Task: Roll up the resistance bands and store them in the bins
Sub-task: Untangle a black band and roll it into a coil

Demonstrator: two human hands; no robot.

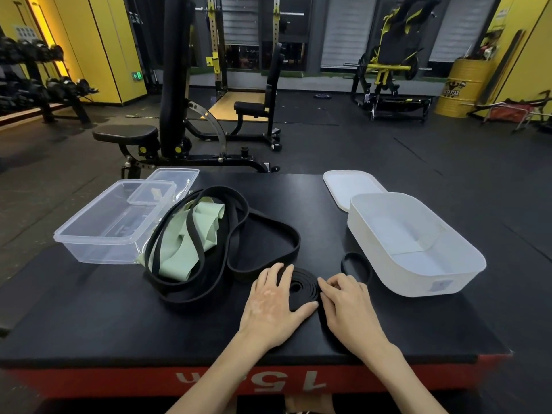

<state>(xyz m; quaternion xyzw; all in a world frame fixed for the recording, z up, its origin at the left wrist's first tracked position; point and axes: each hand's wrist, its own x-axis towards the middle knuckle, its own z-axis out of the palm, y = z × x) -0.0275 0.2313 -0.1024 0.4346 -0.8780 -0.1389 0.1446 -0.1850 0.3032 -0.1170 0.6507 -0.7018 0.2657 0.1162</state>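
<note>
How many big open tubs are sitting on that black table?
2: a clear plastic tub at left, a white plastic tub at right. A smaller clear box rests at the clear one's far end.

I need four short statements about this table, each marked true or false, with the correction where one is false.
1. The left hand lies flat on the coil. True.
2. The green band is inside the clear bin. False: it lies beside it, tangled among black bands.
3. The lid is on the white bin. False: it lies behind the bin, on the table.
4. A small loop lies beside the white bin. True.
</note>
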